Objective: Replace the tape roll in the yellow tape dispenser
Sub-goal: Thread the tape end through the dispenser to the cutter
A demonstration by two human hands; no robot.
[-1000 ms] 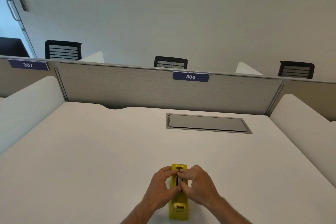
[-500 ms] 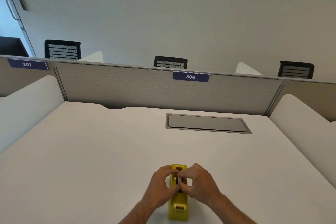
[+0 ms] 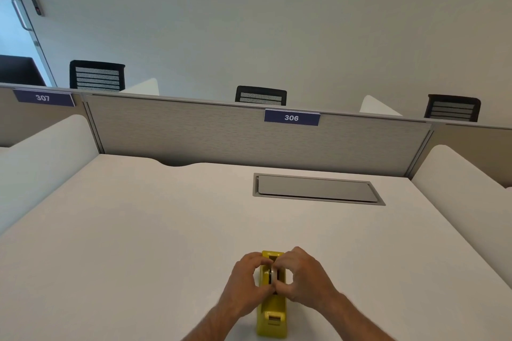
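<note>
A yellow tape dispenser [image 3: 272, 315] stands lengthwise on the white desk [image 3: 138, 243], its cutter end towards me. My left hand [image 3: 246, 282] and my right hand [image 3: 303, 277] curl over its middle from either side. Their fingertips pinch a tape roll [image 3: 273, 275] that sits in the dispenser's slot; a dark core edge and a pale band of it show between my fingers. Most of the roll is hidden by my hands.
A grey flush cable hatch [image 3: 315, 189] lies in the desk behind the dispenser. A grey divider panel [image 3: 221, 135] labelled 306 closes the back, white side screens [image 3: 465, 191] flank the desk, and black chairs [image 3: 260, 95] stand beyond.
My fingers have parted slightly over the slot, so the roll's core and pale edge now show between them. The dispenser has not moved.
</note>
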